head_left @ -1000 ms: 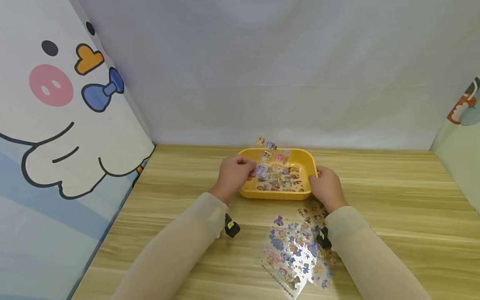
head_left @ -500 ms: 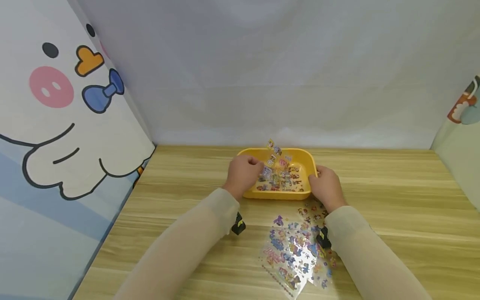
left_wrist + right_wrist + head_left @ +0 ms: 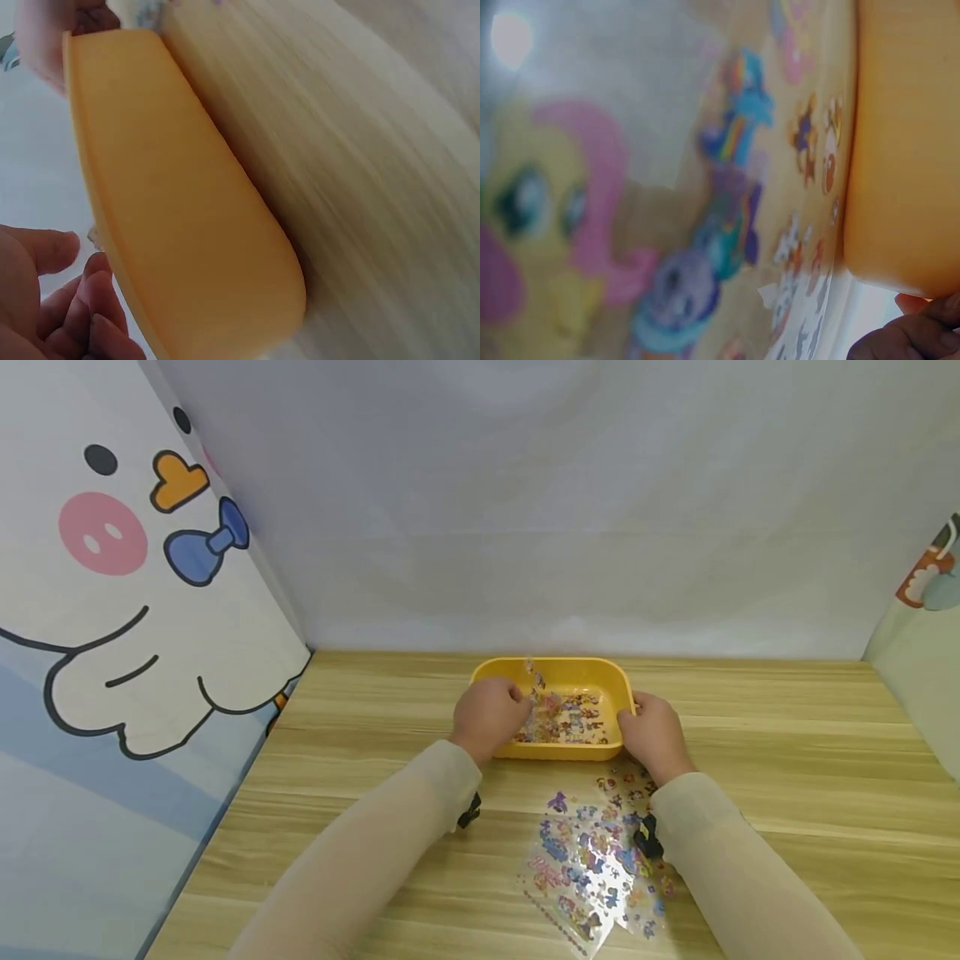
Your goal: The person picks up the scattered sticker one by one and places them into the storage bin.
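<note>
Wooden surface (image 3: pixel 360 760) carries a yellow tray (image 3: pixel 558 752) just below frame centre, its right end clamped in the right hand (image 3: pixel 655 733); the left hand (image 3: pixel 489 718), thumb and fingers apart, hovers beside stickers (image 3: pixel 585 715).

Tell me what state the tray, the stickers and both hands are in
Yellow tray: upright, resting on the table.
Stickers in tray: spread across its bottom.
Sticker sheet: tilted upward beside the left hand.
Stickers on table: overlapping in front of the tray, catching glare.
Left hand: over the tray's left rim; whether it grips the sheet is unclear.
Right hand: gripping the tray's right rim.
</note>
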`<state>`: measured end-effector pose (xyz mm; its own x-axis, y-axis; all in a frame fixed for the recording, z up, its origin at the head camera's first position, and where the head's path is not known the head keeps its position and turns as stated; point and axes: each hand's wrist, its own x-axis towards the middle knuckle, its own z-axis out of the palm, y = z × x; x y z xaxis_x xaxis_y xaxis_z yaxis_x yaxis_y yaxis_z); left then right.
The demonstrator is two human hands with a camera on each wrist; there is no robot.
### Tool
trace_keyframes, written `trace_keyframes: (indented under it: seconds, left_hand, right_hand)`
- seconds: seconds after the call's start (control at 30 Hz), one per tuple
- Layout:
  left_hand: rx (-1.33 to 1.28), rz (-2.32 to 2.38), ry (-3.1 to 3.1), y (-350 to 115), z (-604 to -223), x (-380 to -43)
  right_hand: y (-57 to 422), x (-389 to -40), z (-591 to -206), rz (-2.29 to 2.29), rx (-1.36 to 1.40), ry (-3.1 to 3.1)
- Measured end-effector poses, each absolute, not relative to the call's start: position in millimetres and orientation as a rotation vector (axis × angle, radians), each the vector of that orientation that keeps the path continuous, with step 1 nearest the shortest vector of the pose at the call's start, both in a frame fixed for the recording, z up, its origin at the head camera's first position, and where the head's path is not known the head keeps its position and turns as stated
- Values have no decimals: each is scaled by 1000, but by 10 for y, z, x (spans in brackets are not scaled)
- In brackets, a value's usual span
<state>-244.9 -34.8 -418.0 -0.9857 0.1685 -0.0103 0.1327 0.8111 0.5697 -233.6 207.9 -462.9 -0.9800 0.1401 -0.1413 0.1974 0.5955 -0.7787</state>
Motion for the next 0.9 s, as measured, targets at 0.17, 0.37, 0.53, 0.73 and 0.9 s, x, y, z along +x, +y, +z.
trace_keyframes:
  seconds: [0.17, 0.37, 0.53, 0.73, 0.9]
  left_hand:
    - [450, 417, 3175, -369, -4200, -2454]
    - [437, 224, 3243, -388, -4212, -2448]
    - [437, 236, 3242, -416, -4196, -2440]
    - [480, 276, 3215, -405, -4147, -2378]
    - [557, 336, 3163, -376, -4129, -2232]
  right_hand:
    - [2076, -2335, -4611, -1355, 291, 2741]
    - [2072, -2344, -4600, -1358, 293, 2724]
    - [2076, -2345, -4612, -1352, 292, 2735]
    - [2075, -2335, -4606, -1346, 295, 2741]
    - [2068, -2329, -4607, -1351, 298, 2731]
